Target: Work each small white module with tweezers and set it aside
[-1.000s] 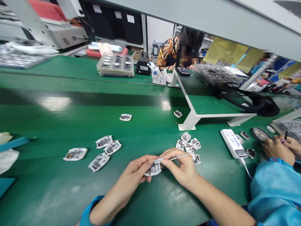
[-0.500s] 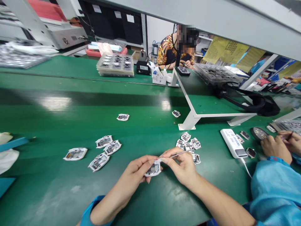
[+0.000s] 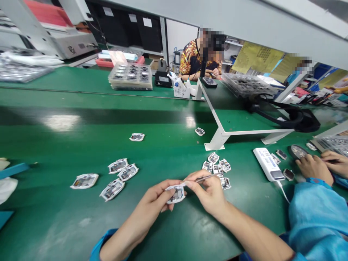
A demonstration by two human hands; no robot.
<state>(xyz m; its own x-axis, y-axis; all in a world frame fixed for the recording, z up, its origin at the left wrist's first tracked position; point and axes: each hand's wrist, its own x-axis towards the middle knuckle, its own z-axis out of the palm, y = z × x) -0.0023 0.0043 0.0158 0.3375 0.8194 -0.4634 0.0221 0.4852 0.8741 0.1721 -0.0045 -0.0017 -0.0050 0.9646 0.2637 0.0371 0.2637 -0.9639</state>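
Between thumb and fingers, my left hand (image 3: pixel 159 197) grips a small white-framed electronic housing (image 3: pixel 177 194), its inner parts facing up. My right hand (image 3: pixel 208 190) is closed on a thin pair of metal tweezers (image 3: pixel 204 178), whose back end points right. The fingertips of that hand meet the housing's upper right edge; the tweezers' tip is hidden there. Just beyond my right hand lies a cluster of similar housings (image 3: pixel 213 158). Left of my left hand, a group of three housings (image 3: pixel 128 172) lies on the green table, with another housing (image 3: pixel 85 181) farther left.
A white-legged shelf (image 3: pixel 217 137) stands ahead on the right, bearing a black headband-like item (image 3: pixel 282 112). A white corded device (image 3: pixel 268 165) lies near a co-worker's hands (image 3: pixel 315 168). Stacked trays (image 3: pixel 131 76) sit at the back. Another person (image 3: pixel 199 58) sits across the table.
The view has shifted slightly. My left thumb now lies lower over the housing, so more of its upper rim shows. Both hands keep their hold. The co-worker's hands have moved a little.
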